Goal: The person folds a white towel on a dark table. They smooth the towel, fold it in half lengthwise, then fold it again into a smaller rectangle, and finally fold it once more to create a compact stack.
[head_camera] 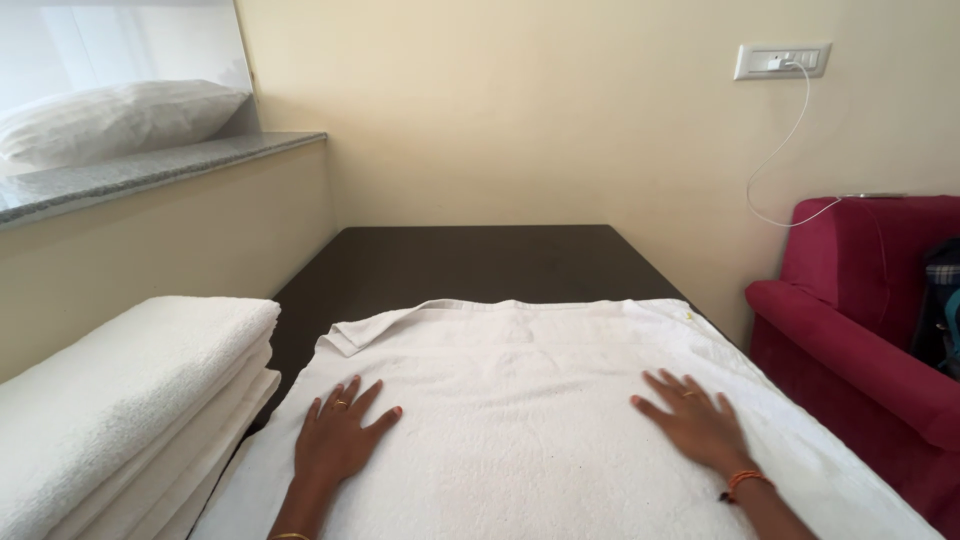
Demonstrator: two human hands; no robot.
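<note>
Head view: two flat hands, left hand (338, 437) and right hand (695, 422), on one white towel (520, 400)

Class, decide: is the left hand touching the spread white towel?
Touching. The head view shows the left hand lying flat, fingers spread, pressed on the spread white towel with no gap.

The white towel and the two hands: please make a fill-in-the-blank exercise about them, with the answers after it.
1. Both hands, the left hand and the right hand, lie flat on the spread ____ towel.
2. The stack of folded towels lies on the person's ____ side.
3. The armchair at the right is ____ in colour.
4. The pillow lies on the grey stone ____.

Answers: white; left; red; ledge
</note>
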